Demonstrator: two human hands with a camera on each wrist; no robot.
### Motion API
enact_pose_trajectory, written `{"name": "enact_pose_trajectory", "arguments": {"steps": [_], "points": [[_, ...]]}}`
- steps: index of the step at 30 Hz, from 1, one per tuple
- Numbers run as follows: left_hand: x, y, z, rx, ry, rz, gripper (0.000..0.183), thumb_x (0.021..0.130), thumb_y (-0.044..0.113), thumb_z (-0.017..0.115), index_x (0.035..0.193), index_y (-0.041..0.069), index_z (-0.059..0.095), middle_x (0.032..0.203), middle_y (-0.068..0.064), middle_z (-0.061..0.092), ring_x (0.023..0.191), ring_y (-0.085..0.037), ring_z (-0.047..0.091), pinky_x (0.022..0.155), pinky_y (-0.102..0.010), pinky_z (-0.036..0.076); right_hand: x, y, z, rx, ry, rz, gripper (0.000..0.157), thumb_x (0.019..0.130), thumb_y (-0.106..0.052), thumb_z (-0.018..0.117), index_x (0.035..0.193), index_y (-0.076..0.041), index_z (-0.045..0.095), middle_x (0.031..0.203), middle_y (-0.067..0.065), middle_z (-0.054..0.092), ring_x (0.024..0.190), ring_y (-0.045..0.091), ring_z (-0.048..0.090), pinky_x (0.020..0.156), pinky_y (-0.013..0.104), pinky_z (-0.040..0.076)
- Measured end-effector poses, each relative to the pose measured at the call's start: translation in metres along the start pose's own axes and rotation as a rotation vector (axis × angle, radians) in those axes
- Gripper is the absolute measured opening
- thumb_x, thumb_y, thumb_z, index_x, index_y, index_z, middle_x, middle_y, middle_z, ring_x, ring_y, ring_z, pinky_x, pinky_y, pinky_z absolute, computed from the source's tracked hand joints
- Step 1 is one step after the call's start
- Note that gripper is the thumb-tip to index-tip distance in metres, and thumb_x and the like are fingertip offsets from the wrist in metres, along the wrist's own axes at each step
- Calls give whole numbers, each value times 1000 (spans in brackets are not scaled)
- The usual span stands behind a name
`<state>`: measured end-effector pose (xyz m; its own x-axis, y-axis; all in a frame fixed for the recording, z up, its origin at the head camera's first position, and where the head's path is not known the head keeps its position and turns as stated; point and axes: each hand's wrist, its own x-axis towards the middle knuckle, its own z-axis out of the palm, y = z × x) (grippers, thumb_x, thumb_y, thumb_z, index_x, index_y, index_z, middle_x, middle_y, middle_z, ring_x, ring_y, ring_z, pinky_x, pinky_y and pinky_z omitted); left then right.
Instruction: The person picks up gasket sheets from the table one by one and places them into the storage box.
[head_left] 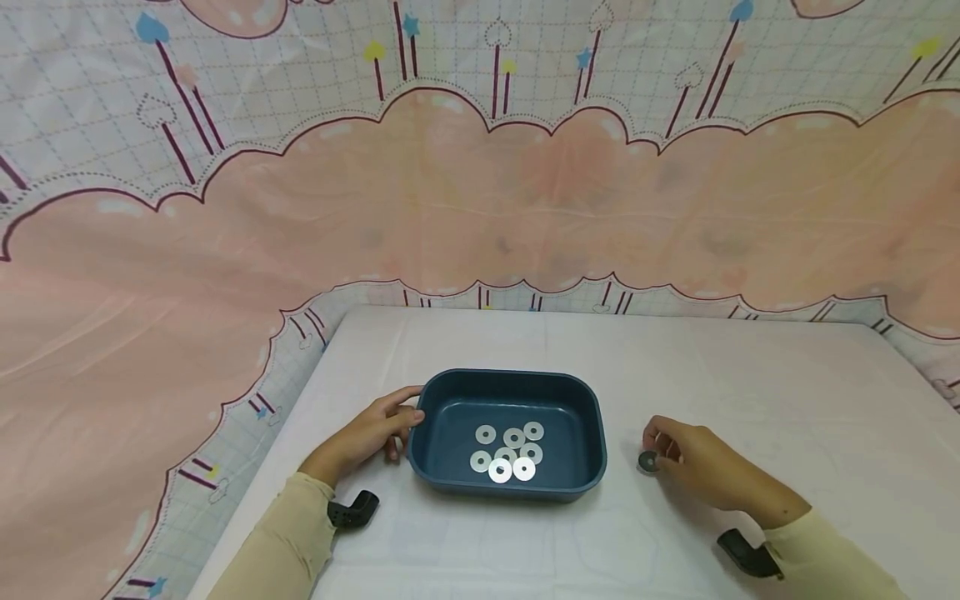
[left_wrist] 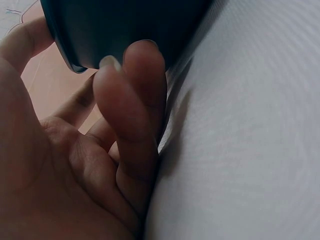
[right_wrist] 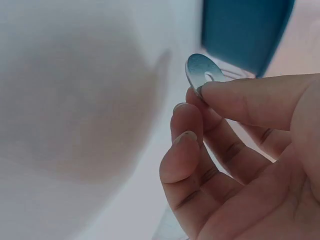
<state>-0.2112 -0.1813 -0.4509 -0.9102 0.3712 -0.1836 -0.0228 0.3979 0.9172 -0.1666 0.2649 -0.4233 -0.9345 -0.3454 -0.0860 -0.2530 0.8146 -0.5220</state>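
Observation:
A dark blue rectangular tub stands on the white table, with several flat metal washers lying on its floor. My left hand holds the tub's left end, thumb at the rim and other fingers near the outer wall. The left wrist view shows these curled fingers close to the tub's side. To the right of the tub, my right hand pinches one washer between thumb and fingers, just above the table. That washer looks darker in the head view.
The white tabletop spreads around the tub. A cloth printed with pink scallops and candle shapes hangs behind and at the left. Each wrist wears a black device on a beige sleeve.

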Motion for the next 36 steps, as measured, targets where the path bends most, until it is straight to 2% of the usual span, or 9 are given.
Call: {"name": "enact_pose_trajectory", "arguments": {"steps": [2, 8, 14, 18, 28, 36], "points": [[4, -8, -1, -2, 9, -3, 47, 93, 36, 52, 138, 29, 38, 83, -11, 59, 57, -21, 54, 53, -34, 49, 0, -3, -4, -4, 17, -32, 18, 85, -4, 60, 93, -18, 53, 80, -3, 56, 75, 11, 51, 60, 22, 43], [4, -8, -1, -3, 11, -11, 46, 93, 35, 51, 137, 32, 39, 84, -11, 59, 58, -22, 54, 53, -34, 49, 6, -23, -18, 1, 92, -154, 18, 84, -4, 61, 91, -18, 53, 77, -4, 56, 73, 8, 52, 62, 20, 44], [4, -7, -1, 0, 6, -16, 47, 93, 36, 51, 137, 31, 38, 82, -10, 58, 57, -22, 54, 53, -35, 49, 22, -54, -27, 14, 107, -206, 17, 85, -5, 62, 91, -19, 54, 77, -6, 58, 73, 8, 55, 65, 21, 47], [4, -7, -1, -1, 6, -29, 47, 92, 39, 52, 136, 33, 39, 84, -10, 59, 56, -21, 54, 54, -34, 49, 35, -75, -28, 40, 83, -243, 16, 86, -4, 61, 93, -17, 55, 80, -3, 60, 75, 10, 56, 68, 22, 49], [4, -7, -2, -3, -12, -3, 47, 92, 36, 53, 136, 33, 38, 91, -10, 61, 59, -21, 55, 54, -34, 49, 69, -115, -20, 64, 40, -294, 17, 86, -7, 63, 97, -19, 58, 83, -3, 59, 75, 13, 56, 67, 22, 50], [3, -7, -2, 5, -29, 26, 49, 90, 36, 56, 136, 33, 38, 106, -11, 63, 65, -21, 57, 53, -34, 49, 96, -141, -2, 71, -61, -340, 16, 85, -5, 63, 94, -17, 61, 85, -2, 59, 77, 13, 55, 68, 22, 50]]}}
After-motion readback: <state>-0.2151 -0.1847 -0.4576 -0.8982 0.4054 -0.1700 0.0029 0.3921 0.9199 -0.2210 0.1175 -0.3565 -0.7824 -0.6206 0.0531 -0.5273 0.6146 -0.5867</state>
